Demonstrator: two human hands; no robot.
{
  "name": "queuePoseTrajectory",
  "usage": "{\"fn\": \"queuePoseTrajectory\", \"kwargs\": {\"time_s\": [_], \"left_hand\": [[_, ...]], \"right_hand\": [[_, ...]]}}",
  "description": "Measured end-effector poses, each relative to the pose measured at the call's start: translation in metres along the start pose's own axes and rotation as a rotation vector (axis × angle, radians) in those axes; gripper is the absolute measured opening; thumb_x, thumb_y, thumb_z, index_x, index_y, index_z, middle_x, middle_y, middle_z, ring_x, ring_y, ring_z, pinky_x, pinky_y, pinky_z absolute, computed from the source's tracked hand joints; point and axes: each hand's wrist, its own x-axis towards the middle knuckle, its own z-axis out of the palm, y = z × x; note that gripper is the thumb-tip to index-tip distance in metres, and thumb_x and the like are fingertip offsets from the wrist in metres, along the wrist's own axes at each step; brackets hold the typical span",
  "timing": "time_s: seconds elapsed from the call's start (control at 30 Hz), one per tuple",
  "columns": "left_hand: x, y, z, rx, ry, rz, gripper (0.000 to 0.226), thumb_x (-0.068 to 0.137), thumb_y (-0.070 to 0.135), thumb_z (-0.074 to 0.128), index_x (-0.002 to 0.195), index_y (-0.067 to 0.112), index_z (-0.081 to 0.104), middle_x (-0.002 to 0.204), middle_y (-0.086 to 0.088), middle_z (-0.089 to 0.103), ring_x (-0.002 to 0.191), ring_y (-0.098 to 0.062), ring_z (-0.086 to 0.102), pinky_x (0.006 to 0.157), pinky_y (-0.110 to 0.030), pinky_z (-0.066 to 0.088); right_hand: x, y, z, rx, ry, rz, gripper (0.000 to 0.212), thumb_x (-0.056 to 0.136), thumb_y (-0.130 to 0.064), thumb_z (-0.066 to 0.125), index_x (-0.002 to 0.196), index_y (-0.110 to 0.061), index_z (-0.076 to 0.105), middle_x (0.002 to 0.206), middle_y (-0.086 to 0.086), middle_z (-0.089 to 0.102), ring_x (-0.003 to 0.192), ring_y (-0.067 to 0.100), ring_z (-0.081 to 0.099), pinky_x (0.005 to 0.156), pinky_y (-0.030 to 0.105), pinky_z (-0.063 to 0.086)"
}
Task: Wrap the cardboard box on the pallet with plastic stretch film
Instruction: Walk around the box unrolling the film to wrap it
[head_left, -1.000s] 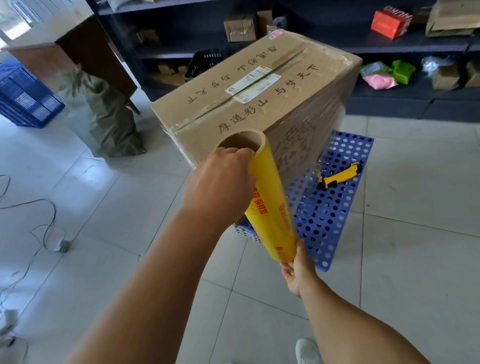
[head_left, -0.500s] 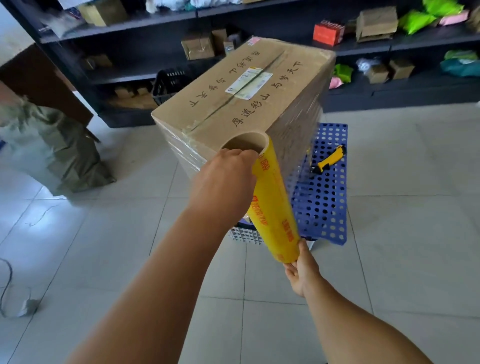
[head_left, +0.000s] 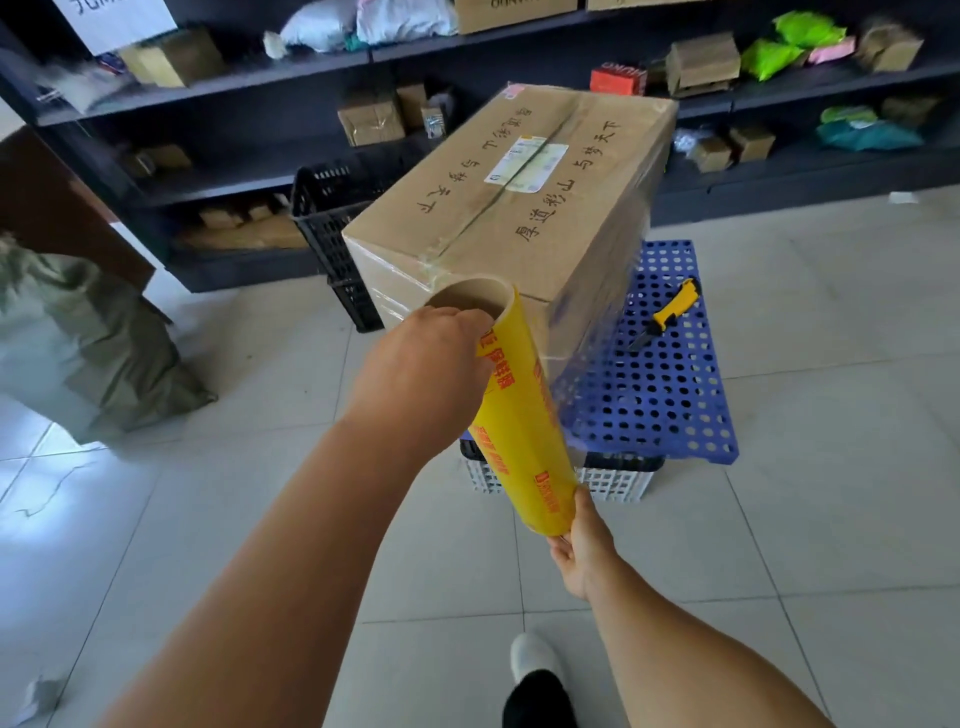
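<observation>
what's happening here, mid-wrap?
Yes, mid-wrap. A person holds a yellow roll of stretch film by its ends: the left hand grips the top end, the right hand the bottom. Clear film runs from the roll to the cardboard box, whose sides already show film layers. The box sits on a blue perforated pallet, with a yellow utility knife lying beside it.

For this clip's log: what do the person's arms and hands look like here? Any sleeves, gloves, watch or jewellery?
Both forearms are bare for their whole visible length; no sleeve edge enters the head view. The left hand and the right hand wear no gloves. No watch, bracelet or ring shows on the parts visible, though the fingers are mostly hidden. No markings or tape on either arm.
</observation>
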Motion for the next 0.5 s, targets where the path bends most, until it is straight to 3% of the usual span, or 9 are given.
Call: {"fn": "queuePoseTrajectory", "kwargs": {"time_s": [0.1,0.5], "left_hand": [[0.004,-0.026,-0.002,0.015,-0.023,-0.006,0.023,0.09,0.019,0.05,0.109,0.015,0.061,0.106,-0.005,0.063,0.093,-0.025,0.056,0.071,-0.034,0.046],[0.054,-0.103,-0.013,0.028,-0.098,0.202,0.024,0.093,0.029,0.048,0.113,0.023,0.06,0.107,0.002,0.063,0.098,-0.02,0.055,0.075,-0.033,0.047]], "right_hand": [[0.006,0.009,0.024,0.011,-0.006,0.005,0.063,0.096,-0.056,0.034,0.148,-0.021,0.029,0.148,0.011,0.042,0.134,0.027,0.044,0.114,0.036,0.028],[0.035,0.023,0.122,0.213,0.055,-0.01,0.064,0.095,-0.059,0.032,0.148,-0.023,0.03,0.149,0.01,0.04,0.135,0.028,0.042,0.115,0.037,0.028]]}}
